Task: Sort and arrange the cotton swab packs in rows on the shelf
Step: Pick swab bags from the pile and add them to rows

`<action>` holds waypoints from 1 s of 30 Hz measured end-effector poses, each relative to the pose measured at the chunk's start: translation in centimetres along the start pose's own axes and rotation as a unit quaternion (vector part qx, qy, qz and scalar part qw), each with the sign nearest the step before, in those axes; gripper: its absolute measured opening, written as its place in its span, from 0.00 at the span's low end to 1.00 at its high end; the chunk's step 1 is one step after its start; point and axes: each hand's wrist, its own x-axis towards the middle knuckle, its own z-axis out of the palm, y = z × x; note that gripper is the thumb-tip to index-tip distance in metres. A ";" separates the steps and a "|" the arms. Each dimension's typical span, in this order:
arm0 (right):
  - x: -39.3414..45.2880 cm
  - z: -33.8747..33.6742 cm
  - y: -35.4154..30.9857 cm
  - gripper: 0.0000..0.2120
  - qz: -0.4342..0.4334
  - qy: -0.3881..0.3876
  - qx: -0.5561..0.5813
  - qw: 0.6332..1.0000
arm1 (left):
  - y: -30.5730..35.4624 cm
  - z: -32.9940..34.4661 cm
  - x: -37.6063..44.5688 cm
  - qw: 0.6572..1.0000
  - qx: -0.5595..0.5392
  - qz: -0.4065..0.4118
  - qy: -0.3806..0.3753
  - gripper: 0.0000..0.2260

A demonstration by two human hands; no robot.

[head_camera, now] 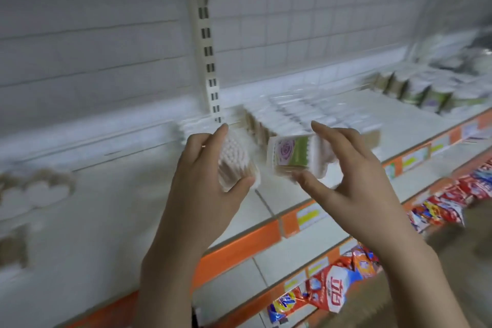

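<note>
Above shelf (332, 189), left hand (202, 168) gripping pack (234, 160)

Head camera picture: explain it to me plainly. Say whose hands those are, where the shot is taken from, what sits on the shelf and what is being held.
There is no machine here. A person wears a camera on the head, looking down at their own hands. The left hand holds a clear pack of white-tipped cotton swabs. The right hand holds a swab pack with a green and purple label. Behind them, on the white shop shelf, stands a blurred row of similar clear swab packs, with green-labelled packs further right. Colourful snack bags lie on the lower shelf.
</note>
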 end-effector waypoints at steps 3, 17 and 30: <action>-0.5 -3.2 4.0 0.32 0.016 0.002 -0.015 1.000 | 3.7 3.8 0.5 1.000 -0.002 0.007 -0.008 0.34; 2.3 -7.9 12.4 0.30 0.030 0.008 -0.032 0.999 | 9.2 10.8 4.7 1.000 0.002 0.014 0.004 0.35; 8.3 -8.9 14.5 0.30 -0.016 0.024 -0.045 0.999 | 9.4 13.9 11.0 0.996 -0.043 0.026 0.072 0.33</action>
